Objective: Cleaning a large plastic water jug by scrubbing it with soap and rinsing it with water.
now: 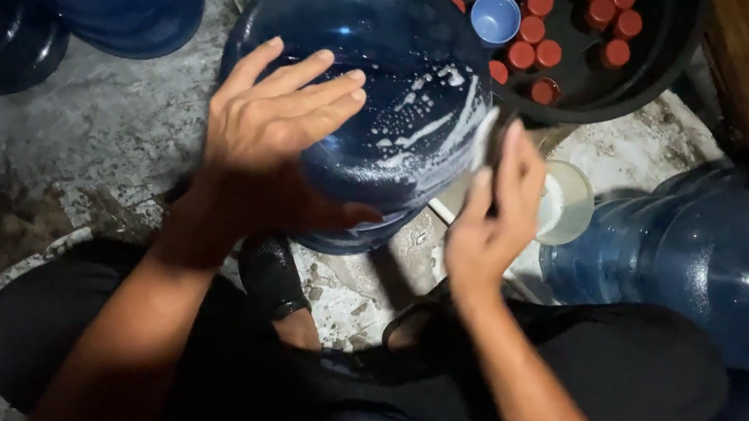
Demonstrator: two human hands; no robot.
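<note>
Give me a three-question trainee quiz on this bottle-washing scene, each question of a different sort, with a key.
1. True or false: the left hand lies flat on the soapy bottle.
2. Multiple choice: the red caps lie in A) a black tub, B) a white cup, C) a wooden box.
3. Fill in: the right hand presses a pale scrubbing pad against the bottle's ____ side, as seen from the head camera.

Key: 1 true; 2 A; 3 right. The foam streaks sit beside that pad, and a single blue cap lies among the red ones.
</note>
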